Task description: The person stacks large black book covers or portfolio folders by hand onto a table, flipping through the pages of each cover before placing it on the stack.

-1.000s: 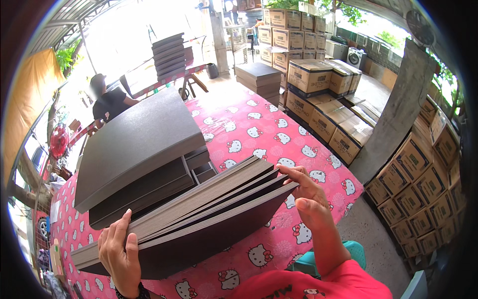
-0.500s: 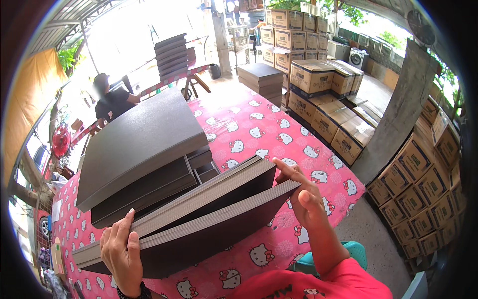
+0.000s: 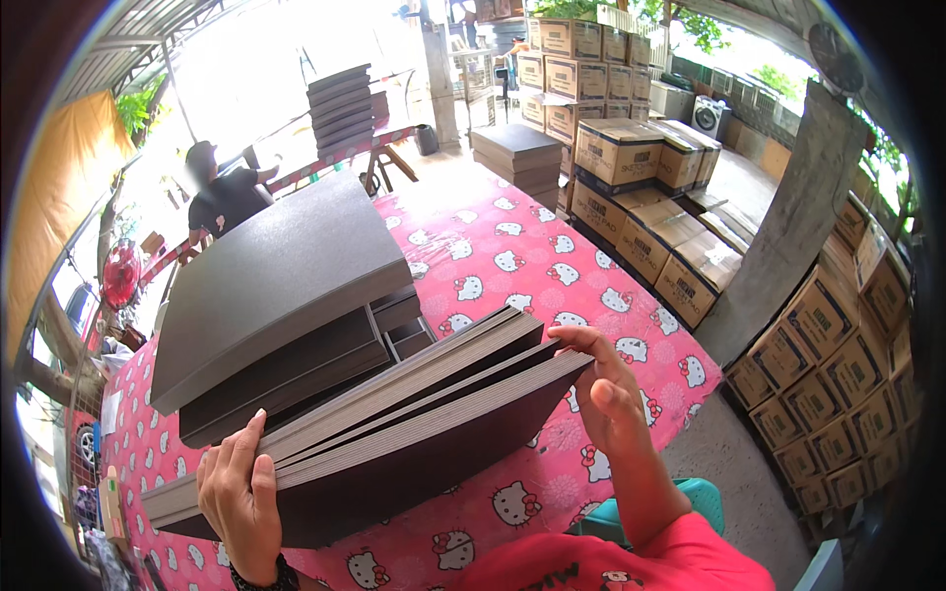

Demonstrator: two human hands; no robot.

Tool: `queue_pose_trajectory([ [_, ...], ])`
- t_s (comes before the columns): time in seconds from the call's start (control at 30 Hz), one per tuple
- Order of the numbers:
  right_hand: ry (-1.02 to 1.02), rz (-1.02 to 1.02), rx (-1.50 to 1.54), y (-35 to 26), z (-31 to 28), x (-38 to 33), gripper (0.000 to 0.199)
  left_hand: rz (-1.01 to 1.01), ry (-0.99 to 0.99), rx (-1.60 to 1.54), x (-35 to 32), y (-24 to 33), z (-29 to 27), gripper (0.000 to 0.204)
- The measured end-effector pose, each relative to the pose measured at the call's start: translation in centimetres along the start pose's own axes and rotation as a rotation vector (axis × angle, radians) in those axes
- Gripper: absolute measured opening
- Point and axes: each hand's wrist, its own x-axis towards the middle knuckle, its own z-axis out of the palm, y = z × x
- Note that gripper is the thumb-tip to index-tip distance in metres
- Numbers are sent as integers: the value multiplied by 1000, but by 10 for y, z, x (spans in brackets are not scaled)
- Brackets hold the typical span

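A thick stack of black boards [image 3: 443, 433] with grey edges stands on its long side at the near side of the table, tilted. It is fanned into sections, with narrow dark gaps between them. My left hand [image 3: 239, 492] grips the stack's left end, thumb on the near side and fingers over the top edges. At the right end, my right hand [image 3: 606, 384] has its fingers curled at the corner of a middle section, with its thumb beside the near section. Just behind lies a pile of larger black boards [image 3: 286, 266], with smaller dark pieces [image 3: 404, 330] showing beside it.
A pink patterned cloth covers the table [image 3: 512, 266]. Cardboard cartons [image 3: 828, 345] are stacked at the right, and more cartons [image 3: 621, 153] at the back. Dark board piles [image 3: 340, 113] stand farther off. A person [image 3: 222, 192] is at the far left. A teal stool [image 3: 700, 497] is beside me.
A middle section of boards has come away from the rear part and leans toward the near section. My right fingertips have moved slightly nearer with it. The left hand stays in place.
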Motion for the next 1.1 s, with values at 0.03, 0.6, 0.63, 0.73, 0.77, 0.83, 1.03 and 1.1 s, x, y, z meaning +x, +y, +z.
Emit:
queue_pose_trajectory([
  [0.03, 1, 24, 42, -1, 0, 0, 88, -1, 0, 2, 0, 0, 0, 41],
  [0.6, -20, -93, -126, 6, -6, 0, 58, -3, 10, -6, -2, -1, 0, 40],
  [0.63, -16, -86, -16, 7, -5, 0, 58, 3, 13, -11, -2, -1, 0, 39],
  [0.73, 35, 60, 131, 4, 0, -2, 76, 11, 13, -6, -2, -1, 0, 39],
  [0.77, 21, 43, 80, 2, 0, 0, 78, 13, 12, -2, -2, -1, 1, 39],
  [0.83, -8, 12, -19, 1, -1, 6, 83, 0, 15, 0, -2, -1, 1, 39],
  [1.03, -61, -27, -73, 2, -4, 5, 67, 14, 27, 10, -3, -1, 0, 38],
  [1.1, -50, -51, -80, 2, -3, 4, 67, 11, 29, 6, -3, 0, 0, 38],
])
